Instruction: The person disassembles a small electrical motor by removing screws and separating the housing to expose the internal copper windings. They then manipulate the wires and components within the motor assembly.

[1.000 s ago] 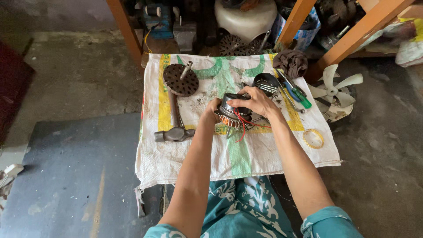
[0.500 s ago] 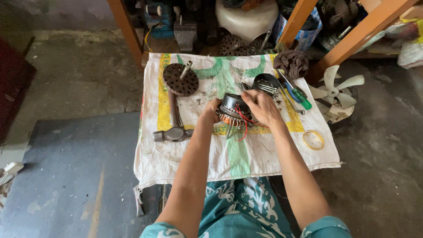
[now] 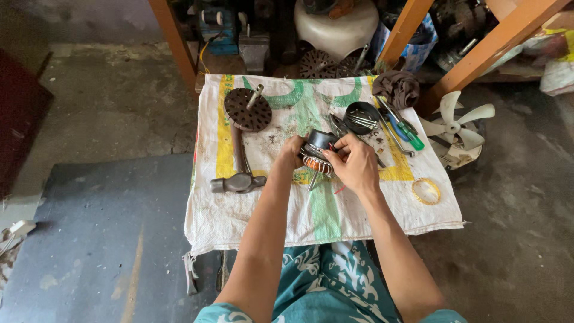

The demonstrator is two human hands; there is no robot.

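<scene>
A small motor stator [image 3: 317, 155] with copper windings and red wires sits between both hands over a white woven sack [image 3: 275, 209] spread on the floor. My left hand [image 3: 291, 152] grips its left side. My right hand [image 3: 354, 162] curls over its right side, fingers on the wires. A hammer [image 3: 239, 173] lies left of the hands. Beyond it rests a dark perforated rotor disc with a shaft [image 3: 248, 108].
Screwdrivers with green and blue handles [image 3: 406, 131], a dark round cover [image 3: 362, 117], a dark rag [image 3: 396, 88] and a yellow tape ring [image 3: 427, 191] lie on the sack's right. A white fan blade [image 3: 455, 127] sits beside wooden legs [image 3: 472, 60]. Motor parts crowd the back.
Both hands stay on the stator. It has tilted a little and my right hand's fingers have shifted over the wires.
</scene>
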